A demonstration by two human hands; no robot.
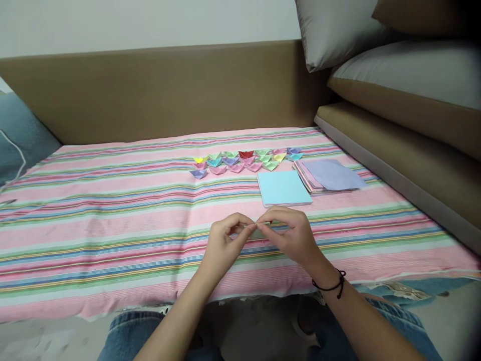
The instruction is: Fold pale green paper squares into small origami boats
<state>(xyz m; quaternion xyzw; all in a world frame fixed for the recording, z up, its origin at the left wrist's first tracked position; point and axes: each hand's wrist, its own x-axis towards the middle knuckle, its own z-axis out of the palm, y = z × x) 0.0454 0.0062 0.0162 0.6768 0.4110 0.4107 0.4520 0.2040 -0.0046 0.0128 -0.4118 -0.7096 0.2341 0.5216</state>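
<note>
Above the striped cloth, my left hand (226, 236) and my right hand (295, 234) meet fingertip to fingertip, both pinched. Between them is a small folded piece of paper (257, 230), pale greenish and mostly hidden by the fingers. Just beyond my hands lies a stack of light blue square paper (284, 187). To its right is a fanned pile of paper (332, 174), with a lavender sheet on top and pink edges showing. Several small folded paper boats (236, 168) in pink, green, blue, yellow and red stand in rows farther back.
The striped cloth (112, 225) covers a padded surface with a brown backrest (180, 95) behind it. Large cushions (406, 75) are stacked at the right. A white cable (17, 150) runs along the far left. My knees, in jeans, are below the front edge.
</note>
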